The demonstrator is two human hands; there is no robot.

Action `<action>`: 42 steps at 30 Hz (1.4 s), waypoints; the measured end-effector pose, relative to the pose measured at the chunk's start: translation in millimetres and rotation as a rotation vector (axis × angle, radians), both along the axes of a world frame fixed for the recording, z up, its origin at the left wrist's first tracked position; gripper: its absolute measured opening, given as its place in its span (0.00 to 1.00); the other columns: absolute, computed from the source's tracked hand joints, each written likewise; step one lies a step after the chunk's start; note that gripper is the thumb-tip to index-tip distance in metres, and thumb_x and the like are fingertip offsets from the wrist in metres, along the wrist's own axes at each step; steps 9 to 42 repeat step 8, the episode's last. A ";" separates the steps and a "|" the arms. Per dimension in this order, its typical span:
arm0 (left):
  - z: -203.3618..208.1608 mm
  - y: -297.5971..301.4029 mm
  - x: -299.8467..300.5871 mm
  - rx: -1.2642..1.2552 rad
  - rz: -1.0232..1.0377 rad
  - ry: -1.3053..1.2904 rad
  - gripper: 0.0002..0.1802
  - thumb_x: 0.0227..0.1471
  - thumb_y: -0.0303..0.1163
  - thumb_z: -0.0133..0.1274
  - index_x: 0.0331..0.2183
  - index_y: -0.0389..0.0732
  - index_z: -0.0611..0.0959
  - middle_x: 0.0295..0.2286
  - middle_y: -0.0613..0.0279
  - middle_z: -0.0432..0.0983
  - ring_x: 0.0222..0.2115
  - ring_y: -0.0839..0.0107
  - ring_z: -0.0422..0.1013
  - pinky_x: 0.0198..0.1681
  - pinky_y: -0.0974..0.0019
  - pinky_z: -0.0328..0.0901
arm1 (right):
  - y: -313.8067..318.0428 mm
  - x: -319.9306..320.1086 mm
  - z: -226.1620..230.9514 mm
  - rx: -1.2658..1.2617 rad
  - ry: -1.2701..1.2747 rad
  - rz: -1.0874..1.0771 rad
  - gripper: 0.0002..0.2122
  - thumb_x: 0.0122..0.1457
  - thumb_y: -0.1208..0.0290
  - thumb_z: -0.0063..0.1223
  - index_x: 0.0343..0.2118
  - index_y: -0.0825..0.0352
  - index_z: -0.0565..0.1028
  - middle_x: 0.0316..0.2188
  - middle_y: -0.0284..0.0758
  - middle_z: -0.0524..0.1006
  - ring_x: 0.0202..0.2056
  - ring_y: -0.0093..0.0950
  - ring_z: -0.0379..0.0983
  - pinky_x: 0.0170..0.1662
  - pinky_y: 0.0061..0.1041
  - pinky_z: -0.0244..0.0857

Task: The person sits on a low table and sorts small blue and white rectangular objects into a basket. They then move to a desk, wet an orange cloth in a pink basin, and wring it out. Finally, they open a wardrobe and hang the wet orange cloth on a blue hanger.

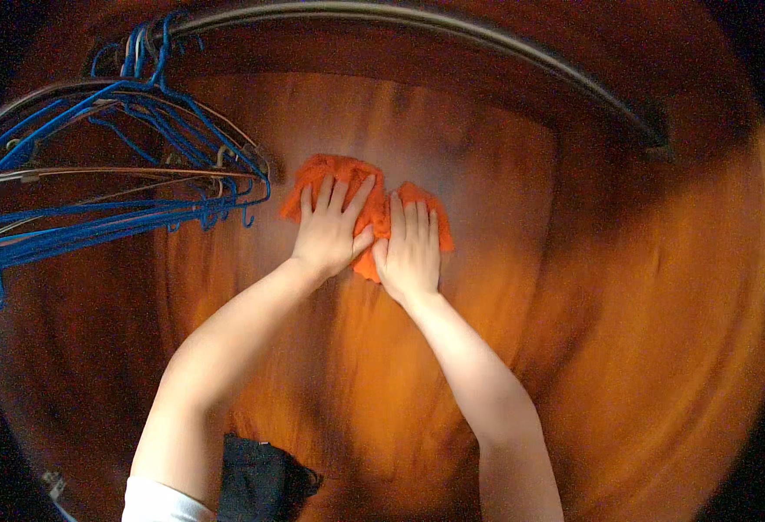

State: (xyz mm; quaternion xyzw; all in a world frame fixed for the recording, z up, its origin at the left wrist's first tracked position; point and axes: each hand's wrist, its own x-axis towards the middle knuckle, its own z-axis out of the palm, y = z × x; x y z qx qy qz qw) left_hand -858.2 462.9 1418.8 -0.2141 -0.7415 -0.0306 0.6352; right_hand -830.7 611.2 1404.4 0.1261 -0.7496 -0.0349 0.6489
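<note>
An orange cloth [328, 165] lies bunched against the reddish-brown wooden back panel [469, 148] of a wardrobe. Both hands press on it side by side, close together. My left hand [332, 228] rests flat on the cloth's left part with its fingers spread. On the right part lies my right hand [413, 252], fingers stretched out and slightly apart. Folds of the cloth show between the hands and beyond the fingertips. The rest of it is hidden under the palms.
Several blue and brown hangers [121, 204] hang at the left from a metal rail [417, 16] that curves across the top. A black bag-like thing [261, 478] is below, beside my left forearm. The wooden side wall [661, 287] rises at the right.
</note>
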 end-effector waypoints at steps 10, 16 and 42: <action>45.4 3.5 -20.8 0.174 0.012 0.145 0.37 0.51 0.49 0.41 0.60 0.52 0.51 0.55 0.49 0.53 0.58 0.51 0.45 0.58 0.41 0.39 | -0.2 -21.1 87.5 0.180 0.095 0.117 0.30 0.53 0.63 0.45 0.58 0.67 0.53 0.56 0.47 0.58 0.60 0.41 0.48 0.63 0.39 0.36; 45.4 3.5 -20.8 0.174 0.012 0.145 0.37 0.51 0.49 0.41 0.60 0.52 0.51 0.55 0.49 0.53 0.58 0.51 0.45 0.58 0.41 0.39 | -0.2 -21.1 87.5 0.180 0.095 0.117 0.30 0.53 0.63 0.45 0.58 0.67 0.53 0.56 0.47 0.58 0.60 0.41 0.48 0.63 0.39 0.36; 45.4 3.5 -20.8 0.174 0.012 0.145 0.37 0.51 0.49 0.41 0.60 0.52 0.51 0.55 0.49 0.53 0.58 0.51 0.45 0.58 0.41 0.39 | -0.2 -21.1 87.5 0.180 0.095 0.117 0.30 0.53 0.63 0.45 0.58 0.67 0.53 0.56 0.47 0.58 0.60 0.41 0.48 0.63 0.39 0.36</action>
